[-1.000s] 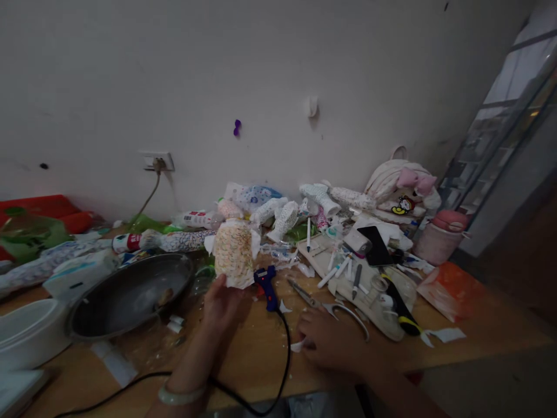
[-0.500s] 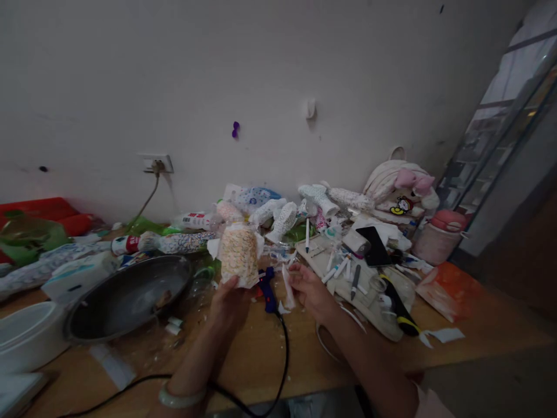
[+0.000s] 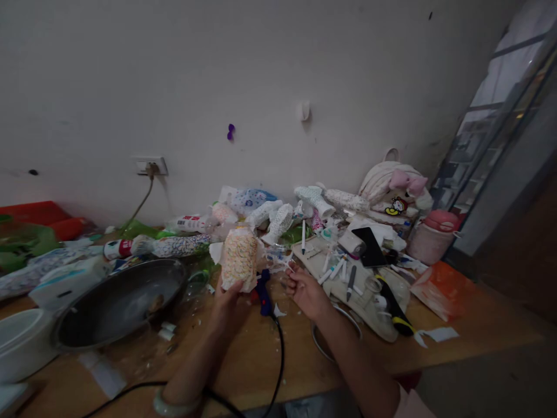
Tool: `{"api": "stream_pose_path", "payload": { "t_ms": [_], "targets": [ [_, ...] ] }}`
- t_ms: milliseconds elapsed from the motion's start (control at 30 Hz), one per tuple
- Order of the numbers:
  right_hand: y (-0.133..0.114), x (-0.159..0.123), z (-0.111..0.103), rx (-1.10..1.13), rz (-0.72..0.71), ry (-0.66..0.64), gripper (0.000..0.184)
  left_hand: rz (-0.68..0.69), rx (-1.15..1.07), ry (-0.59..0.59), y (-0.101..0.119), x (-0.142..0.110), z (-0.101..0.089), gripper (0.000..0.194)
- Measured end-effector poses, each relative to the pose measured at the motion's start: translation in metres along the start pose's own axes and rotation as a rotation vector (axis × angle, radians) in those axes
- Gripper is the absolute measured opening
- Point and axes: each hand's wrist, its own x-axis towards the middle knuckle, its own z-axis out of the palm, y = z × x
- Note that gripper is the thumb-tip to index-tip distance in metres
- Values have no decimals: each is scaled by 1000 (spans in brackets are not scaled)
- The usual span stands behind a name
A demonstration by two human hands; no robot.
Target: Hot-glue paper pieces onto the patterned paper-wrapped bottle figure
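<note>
A wooden tabletop (image 3: 248, 354) stretches beneath your two hands, crowded with bottles, wrappers and scraps. To the left of your left-hand grip sits a wide dark basin (image 3: 100, 307); far beyond your right-hand grip, against the wall, leans a pale backpack (image 3: 372, 183) with a pink bow. Just right of your right hand lies a pale mat (image 3: 379, 325), strewn with pens. Your left hand (image 3: 228, 297) grips the base of a speckled, textured bundle (image 3: 239, 258), held upright above your fingers, white flaps jutting from its sides; whether its lower edge touches anything below, you cannot tell from this angle. Well to the right of your right-hand grip stands a pink container (image 3: 429, 241). Between your two grips, near the bundle's lower right side, a blue glue gun (image 3: 263, 293) rests on the tabletop, its black cable curving back toward you. Smallest of all, a thin pale strip (image 3: 289, 265) is pinched in the fingertips of your right hand (image 3: 308, 293), well apart from the bundle.
</note>
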Motion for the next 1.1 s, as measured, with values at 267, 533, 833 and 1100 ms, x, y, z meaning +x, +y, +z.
{"api": "stream_pose_path", "payload": {
  "t_ms": [267, 533, 833, 1100],
  "targets": [
    [11, -2, 5, -255, -58, 185, 40, -40, 47, -45, -1, 1, -2, 50],
    [18, 2, -10, -443, -145, 255, 28, 17, 103, -51, -6, 3, -6, 65],
    [17, 1, -7, -497, -231, 221, 28, 40, 180, -1, -8, 7, -11, 69],
    [20, 2, -7, -659, -287, 197, 45, 19, 371, -7, -13, 8, -18, 71]
  ]
}}
